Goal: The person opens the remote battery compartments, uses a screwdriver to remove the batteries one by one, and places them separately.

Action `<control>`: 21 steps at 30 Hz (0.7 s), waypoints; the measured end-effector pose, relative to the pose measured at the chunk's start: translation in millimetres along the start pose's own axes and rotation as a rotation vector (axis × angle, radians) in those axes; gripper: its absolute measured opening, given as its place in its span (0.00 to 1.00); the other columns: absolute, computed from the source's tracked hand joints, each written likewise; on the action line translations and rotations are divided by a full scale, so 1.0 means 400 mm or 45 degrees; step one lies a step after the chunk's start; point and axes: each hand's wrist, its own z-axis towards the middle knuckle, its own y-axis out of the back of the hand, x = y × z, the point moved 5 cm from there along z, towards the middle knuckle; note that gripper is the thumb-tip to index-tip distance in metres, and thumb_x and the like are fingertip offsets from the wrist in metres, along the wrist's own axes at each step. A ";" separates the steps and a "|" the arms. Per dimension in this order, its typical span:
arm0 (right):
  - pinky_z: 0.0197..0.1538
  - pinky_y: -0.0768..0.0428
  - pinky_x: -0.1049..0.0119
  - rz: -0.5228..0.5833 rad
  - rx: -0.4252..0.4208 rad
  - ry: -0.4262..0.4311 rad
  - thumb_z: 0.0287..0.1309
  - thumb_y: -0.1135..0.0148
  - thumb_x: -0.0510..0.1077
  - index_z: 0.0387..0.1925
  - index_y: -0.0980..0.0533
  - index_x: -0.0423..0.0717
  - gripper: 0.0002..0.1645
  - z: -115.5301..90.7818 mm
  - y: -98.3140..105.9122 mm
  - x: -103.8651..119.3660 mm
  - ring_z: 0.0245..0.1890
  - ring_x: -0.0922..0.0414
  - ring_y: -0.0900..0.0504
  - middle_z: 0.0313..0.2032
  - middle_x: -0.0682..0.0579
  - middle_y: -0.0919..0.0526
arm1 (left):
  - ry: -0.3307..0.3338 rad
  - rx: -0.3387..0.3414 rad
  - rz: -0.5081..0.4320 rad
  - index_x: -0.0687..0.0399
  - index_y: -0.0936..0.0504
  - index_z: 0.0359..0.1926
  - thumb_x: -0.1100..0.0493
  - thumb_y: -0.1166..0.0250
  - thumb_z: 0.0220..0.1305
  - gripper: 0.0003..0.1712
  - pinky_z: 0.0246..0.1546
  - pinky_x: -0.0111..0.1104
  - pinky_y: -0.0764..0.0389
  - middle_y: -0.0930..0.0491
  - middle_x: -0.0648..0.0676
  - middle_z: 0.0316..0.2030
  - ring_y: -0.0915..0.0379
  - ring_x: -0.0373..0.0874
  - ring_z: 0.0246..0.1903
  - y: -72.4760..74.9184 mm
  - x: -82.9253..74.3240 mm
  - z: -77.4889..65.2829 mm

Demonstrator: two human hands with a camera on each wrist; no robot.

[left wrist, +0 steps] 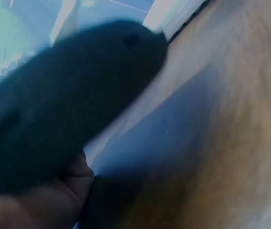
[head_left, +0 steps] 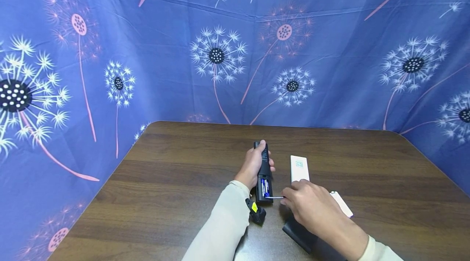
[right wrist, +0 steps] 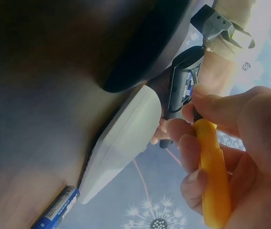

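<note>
My left hand (head_left: 254,166) grips a black remote (head_left: 264,171) lying lengthwise on the brown table (head_left: 176,179). Its near end is uncovered and shows blue batteries (head_left: 265,187). My right hand (head_left: 306,206) holds a yellow-handled screwdriver (right wrist: 212,167), and the thin metal shaft (head_left: 273,197) reaches the remote's battery end. In the right wrist view the black remote (right wrist: 182,86) stands just beyond my fingers. The left wrist view shows only a blurred dark shape, the remote (left wrist: 63,105), above my palm (left wrist: 44,205).
A white remote (head_left: 299,168) lies right of the black one, and a white piece (head_left: 342,204) lies beyond my right hand. A black flat piece (head_left: 298,233) sits under my right wrist. A loose blue battery (right wrist: 56,210) rests on the table. Blue dandelion cloth (head_left: 220,57) surrounds the table.
</note>
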 end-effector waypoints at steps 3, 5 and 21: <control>0.20 0.26 0.67 -0.008 0.002 -0.006 0.49 0.21 0.44 0.28 0.17 0.54 0.09 0.001 0.001 0.000 0.22 0.64 0.26 0.22 0.62 0.24 | -0.004 0.003 0.000 0.71 0.30 0.59 0.40 0.50 0.76 0.35 0.23 0.30 0.19 0.26 0.53 0.23 0.27 0.40 0.20 0.001 0.000 0.000; 0.20 0.26 0.67 -0.021 -0.014 0.004 0.48 0.21 0.44 0.28 0.17 0.54 0.09 0.000 0.003 0.001 0.22 0.64 0.26 0.22 0.62 0.25 | -0.009 0.010 0.008 0.71 0.30 0.60 0.40 0.50 0.76 0.35 0.23 0.31 0.19 0.26 0.53 0.23 0.28 0.40 0.20 0.001 0.000 0.001; 0.20 0.27 0.67 -0.030 -0.078 0.050 0.45 0.20 0.42 0.26 0.17 0.53 0.10 -0.007 0.009 0.004 0.21 0.63 0.29 0.20 0.62 0.26 | -0.056 0.038 0.069 0.70 0.29 0.57 0.40 0.49 0.76 0.34 0.21 0.31 0.20 0.27 0.53 0.20 0.29 0.40 0.18 -0.004 -0.004 -0.002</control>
